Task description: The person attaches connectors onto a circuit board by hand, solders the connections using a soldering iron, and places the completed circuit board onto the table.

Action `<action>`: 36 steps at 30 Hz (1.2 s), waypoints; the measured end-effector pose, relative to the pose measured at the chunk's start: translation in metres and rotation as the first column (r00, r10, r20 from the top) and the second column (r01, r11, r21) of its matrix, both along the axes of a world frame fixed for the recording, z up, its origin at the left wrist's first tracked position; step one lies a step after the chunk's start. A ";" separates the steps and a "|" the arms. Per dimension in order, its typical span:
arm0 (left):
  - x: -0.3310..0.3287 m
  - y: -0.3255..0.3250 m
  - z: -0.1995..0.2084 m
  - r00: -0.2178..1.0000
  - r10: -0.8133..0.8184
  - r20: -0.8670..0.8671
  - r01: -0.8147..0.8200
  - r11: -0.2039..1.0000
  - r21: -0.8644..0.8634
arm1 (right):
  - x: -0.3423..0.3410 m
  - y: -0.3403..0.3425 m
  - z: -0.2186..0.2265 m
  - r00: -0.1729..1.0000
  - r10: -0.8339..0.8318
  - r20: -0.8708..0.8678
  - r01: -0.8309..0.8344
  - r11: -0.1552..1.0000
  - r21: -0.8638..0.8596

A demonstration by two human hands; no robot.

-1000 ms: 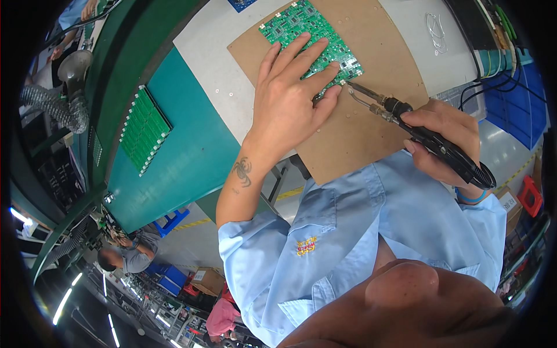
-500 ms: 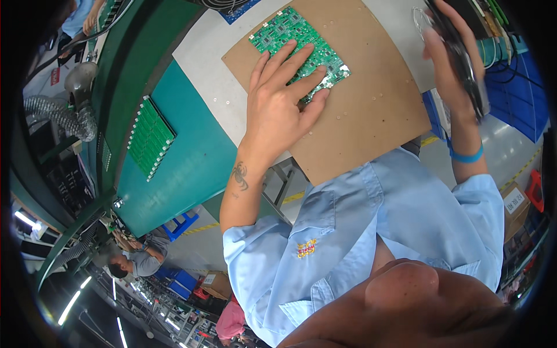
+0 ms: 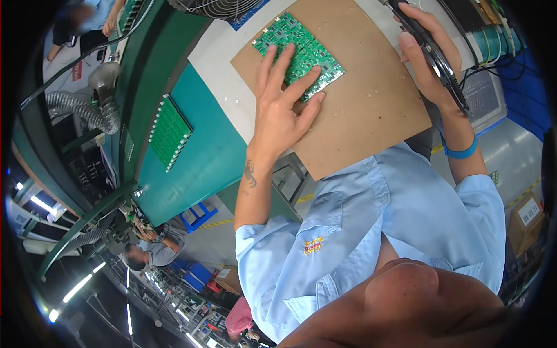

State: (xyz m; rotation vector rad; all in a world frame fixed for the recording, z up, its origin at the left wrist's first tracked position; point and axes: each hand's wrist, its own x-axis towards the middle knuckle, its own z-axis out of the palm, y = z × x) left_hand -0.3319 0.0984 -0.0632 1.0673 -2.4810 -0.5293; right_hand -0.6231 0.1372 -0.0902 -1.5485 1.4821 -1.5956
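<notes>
A green circuit board (image 3: 301, 55) crowded with small parts lies on a brown board (image 3: 371, 110). My left hand (image 3: 284, 110) rests on its near left part, fingers spread and pressing flat, covering some of the surface. Off to the right, my right hand (image 3: 432, 64) is raised and closed around a long black hand tool (image 3: 428, 43). One end of the tool points up toward the top edge, the other reaches down past my wrist; its exact kind cannot be made out.
Another green board (image 3: 170, 133) with white connectors along its edges lies on the teal mat (image 3: 203, 168) at left. A fan (image 3: 226, 6) stands at the top. A metal flexible duct (image 3: 81, 107) hangs far left. Cables (image 3: 493, 52) and a blue bin (image 3: 522, 87) are at right.
My right hand has moved left and slightly with the tool, which is now more tilted and sharper. My left hand stays on the circuit board. The whole view has shifted a little.
</notes>
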 end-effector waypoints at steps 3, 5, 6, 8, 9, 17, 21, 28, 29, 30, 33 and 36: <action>0.002 0.011 0.010 0.994 0.087 -0.065 -0.089 0.996 -0.027 | 0.002 -0.005 0.003 0.985 0.023 -0.170 -0.051 0.985 -0.166; 0.002 0.010 0.009 0.995 0.087 -0.041 -0.089 0.994 -0.064 | 0.001 -0.009 0.001 0.986 0.020 -0.164 -0.049 0.983 -0.176; 0.001 0.012 0.006 0.996 0.086 -0.023 -0.087 0.993 -0.078 | -0.001 -0.008 -0.001 0.986 0.017 -0.167 -0.045 0.985 -0.165; 0.002 0.015 0.003 0.996 0.084 0.007 -0.083 0.991 -0.108 | -0.003 -0.007 -0.002 0.984 0.012 -0.178 -0.038 0.989 -0.144; 0.003 0.016 0.002 0.996 0.084 0.005 -0.083 0.990 -0.117 | -0.003 -0.005 -0.002 0.984 0.010 -0.179 -0.038 0.988 -0.153; 0.014 0.028 -0.001 0.993 0.110 -0.031 -0.114 0.978 -0.175 | 0.004 0.002 0.007 0.999 0.036 0.007 -0.035 0.998 -0.047; 0.022 0.031 0.008 0.986 0.115 -0.118 -0.141 0.959 -0.245 | 0.005 0.003 0.009 0.999 0.038 0.015 -0.038 0.998 -0.046; 0.042 0.014 0.025 0.893 0.134 -0.429 -0.268 0.925 -0.268 | 0.002 0.005 0.010 0.999 0.034 0.018 -0.033 0.999 -0.031; 0.043 0.012 0.027 0.894 0.136 -0.428 -0.270 0.924 -0.272 | 0.002 0.005 0.010 0.999 0.037 0.019 -0.036 0.999 -0.035; 0.044 0.010 0.029 0.888 0.137 -0.439 -0.272 0.925 -0.264 | 0.002 0.005 0.010 0.999 0.036 0.015 -0.036 0.999 -0.036; 0.046 0.003 0.033 0.871 0.133 -0.473 -0.273 0.931 -0.241 | 0.001 0.004 0.012 1.000 0.029 0.000 -0.029 0.999 -0.041; 0.051 -0.008 0.032 0.819 0.178 -0.546 -0.315 0.934 -0.168 | 0.000 0.006 0.014 1.000 0.028 -0.007 -0.028 1.000 -0.010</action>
